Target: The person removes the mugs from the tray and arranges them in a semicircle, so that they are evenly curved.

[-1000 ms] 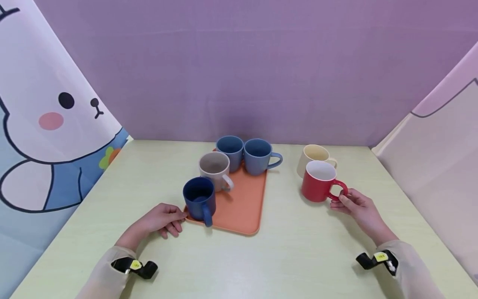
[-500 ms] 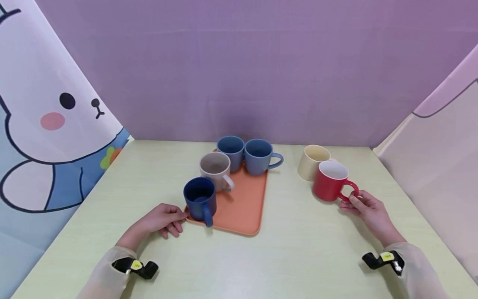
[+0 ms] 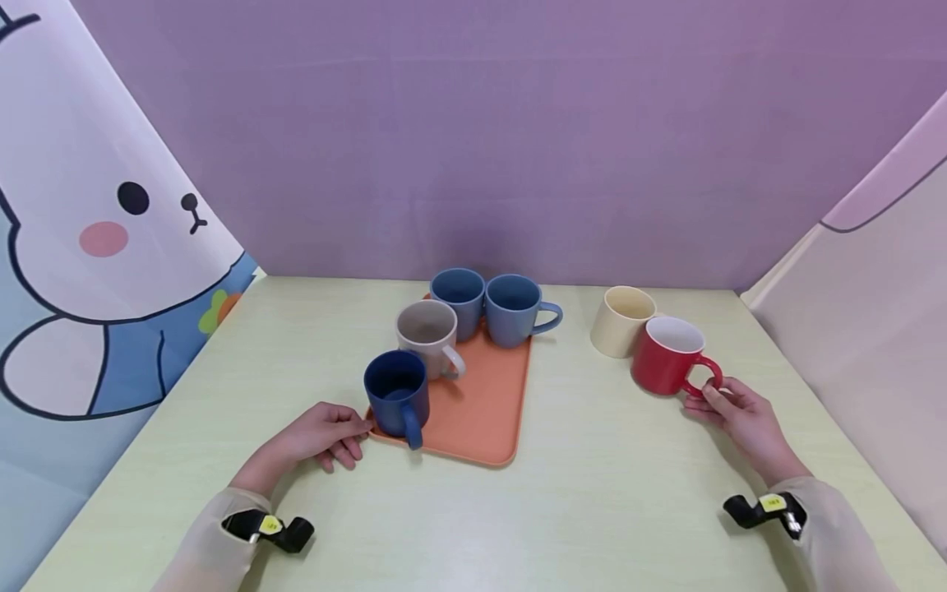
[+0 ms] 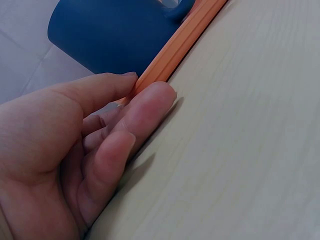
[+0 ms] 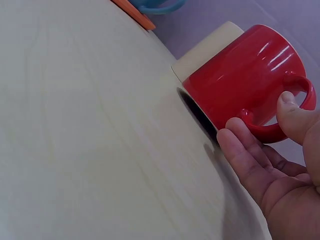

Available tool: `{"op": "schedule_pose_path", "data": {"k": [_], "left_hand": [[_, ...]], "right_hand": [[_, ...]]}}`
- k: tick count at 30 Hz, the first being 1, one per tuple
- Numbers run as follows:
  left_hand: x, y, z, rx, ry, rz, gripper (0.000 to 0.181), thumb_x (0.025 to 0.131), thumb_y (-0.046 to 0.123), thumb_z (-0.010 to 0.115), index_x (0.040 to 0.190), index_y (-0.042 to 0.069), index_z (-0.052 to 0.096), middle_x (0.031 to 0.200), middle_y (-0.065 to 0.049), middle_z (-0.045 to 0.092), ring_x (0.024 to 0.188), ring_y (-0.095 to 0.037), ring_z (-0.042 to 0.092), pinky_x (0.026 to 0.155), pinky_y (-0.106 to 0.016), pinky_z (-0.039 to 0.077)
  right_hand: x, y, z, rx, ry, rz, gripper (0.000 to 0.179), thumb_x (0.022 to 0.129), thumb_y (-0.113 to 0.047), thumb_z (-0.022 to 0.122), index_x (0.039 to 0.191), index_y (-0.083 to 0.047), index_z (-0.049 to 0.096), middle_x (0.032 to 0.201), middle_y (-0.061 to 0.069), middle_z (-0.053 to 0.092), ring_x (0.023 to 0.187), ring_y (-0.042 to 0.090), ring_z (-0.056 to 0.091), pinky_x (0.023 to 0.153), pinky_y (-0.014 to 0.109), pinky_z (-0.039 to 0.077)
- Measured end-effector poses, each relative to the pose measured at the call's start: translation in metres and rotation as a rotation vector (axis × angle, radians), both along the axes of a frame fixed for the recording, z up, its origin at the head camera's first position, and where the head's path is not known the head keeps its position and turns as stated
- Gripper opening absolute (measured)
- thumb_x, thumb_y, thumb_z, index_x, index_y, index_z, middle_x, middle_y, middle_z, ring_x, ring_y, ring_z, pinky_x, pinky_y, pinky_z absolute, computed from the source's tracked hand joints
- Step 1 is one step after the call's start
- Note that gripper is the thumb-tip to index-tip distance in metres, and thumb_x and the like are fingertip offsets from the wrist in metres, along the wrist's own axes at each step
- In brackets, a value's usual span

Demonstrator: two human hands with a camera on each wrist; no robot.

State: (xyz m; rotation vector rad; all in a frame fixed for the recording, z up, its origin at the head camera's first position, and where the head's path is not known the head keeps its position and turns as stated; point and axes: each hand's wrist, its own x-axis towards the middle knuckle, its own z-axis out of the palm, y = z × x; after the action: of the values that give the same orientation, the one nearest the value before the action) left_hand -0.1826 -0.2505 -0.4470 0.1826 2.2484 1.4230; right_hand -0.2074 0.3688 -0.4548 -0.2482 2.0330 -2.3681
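My left hand (image 3: 318,436) pinches the near-left corner of an orange tray (image 3: 481,411), thumb on its rim. Right above those fingers, a dark blue mug (image 4: 110,35) stands on the tray's corner. My right hand (image 3: 747,423) holds a red mug (image 3: 662,362) by its handle, between thumb and fingers. A dark strip of shadow runs along the red mug's base in the right wrist view. Just behind and left of it stands a cream mug (image 3: 617,329), which the red one overlaps there.
Also on the tray are a pinkish-grey mug (image 3: 429,341) and, at its far end, two greyish-blue mugs, one left (image 3: 460,304) and one right (image 3: 510,312), whose handle juts past the tray's edge. A purple backdrop (image 3: 473,140) rises behind the pale table (image 3: 577,493).
The red mug has moved right in my right hand, uncovering more of the cream mug's front. My left hand and the tray have stayed in place.
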Motion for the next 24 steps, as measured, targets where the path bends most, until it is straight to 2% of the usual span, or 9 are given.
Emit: {"op": "schedule_pose_path", "data": {"k": [8,19,24], "left_hand": [[0.001,0.001,0.001,-0.002,0.002,0.004,0.032,0.102,0.030,0.058,0.094,0.000,0.066,0.074,-0.005,0.070,0.062,-0.015,0.069,0.046,-0.027,0.050],[0.001,0.001,-0.001,0.001,0.004,0.008,0.032,0.101,0.030,0.059,0.093,0.001,0.066,0.074,-0.006,0.070,0.063,-0.016,0.070,0.047,-0.026,0.050],[0.001,0.002,0.002,0.004,0.008,0.008,0.031,0.101,0.029,0.059,0.093,0.000,0.066,0.074,-0.006,0.070,0.062,-0.016,0.069,0.046,-0.027,0.050]], "right_hand": [[-0.002,0.002,0.000,-0.025,-0.050,-0.005,0.006,0.099,-0.004,0.059,0.101,-0.004,0.065,0.094,0.009,0.074,0.088,0.021,0.074,0.076,0.033,0.057],[-0.004,0.011,0.002,-0.001,-0.181,-0.059,0.009,0.096,-0.009,0.065,0.102,-0.007,0.071,0.093,0.005,0.075,0.084,0.021,0.074,0.074,0.031,0.057],[-0.005,0.012,0.003,0.033,-0.204,-0.046,0.009,0.096,-0.012,0.066,0.104,-0.011,0.072,0.094,0.003,0.075,0.084,0.021,0.074,0.075,0.030,0.057]]}}
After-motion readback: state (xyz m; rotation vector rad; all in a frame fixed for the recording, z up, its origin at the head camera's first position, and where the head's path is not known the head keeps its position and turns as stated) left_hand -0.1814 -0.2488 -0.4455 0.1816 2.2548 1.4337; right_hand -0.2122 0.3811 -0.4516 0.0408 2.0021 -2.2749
